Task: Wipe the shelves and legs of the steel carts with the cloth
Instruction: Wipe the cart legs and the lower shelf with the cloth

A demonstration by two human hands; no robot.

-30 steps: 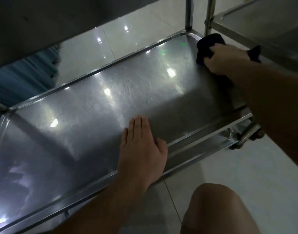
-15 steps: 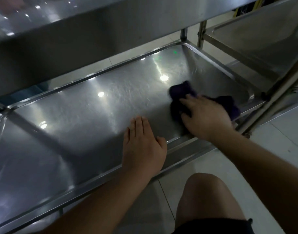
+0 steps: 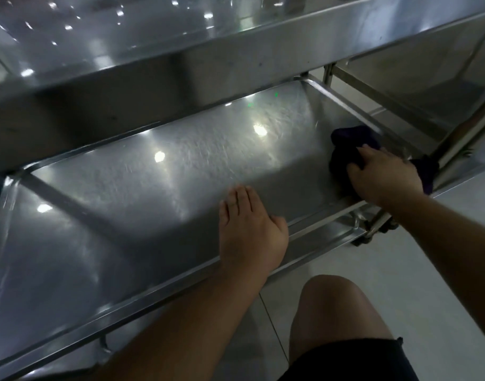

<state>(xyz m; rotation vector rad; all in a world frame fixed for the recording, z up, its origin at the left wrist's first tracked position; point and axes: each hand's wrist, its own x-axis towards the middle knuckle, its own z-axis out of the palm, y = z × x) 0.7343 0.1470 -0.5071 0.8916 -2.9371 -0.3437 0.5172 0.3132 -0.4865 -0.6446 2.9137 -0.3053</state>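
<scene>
the lower shelf (image 3: 158, 188) of the cart is the biggest thing here, with the upper shelf (image 3: 180, 37) over it and a leg (image 3: 453, 152) at the right corner. the left hand (image 3: 252, 229) lies flat on the shelf, fingers together, and the right hand (image 3: 381, 174) presses with curled fingers on the dark cloth (image 3: 354, 138) at the right end wall. the cloth could catch on that leg, i think; half a second ago it was nearer the middle.

Two hands: left hand (image 3: 251, 229), right hand (image 3: 384, 174). One dark cloth (image 3: 354, 141). Two steel shelves on the near cart: lower shelf (image 3: 142, 193), upper shelf (image 3: 153, 37). One second cart (image 3: 417, 86) at right. One bare knee (image 3: 337, 312).
</scene>
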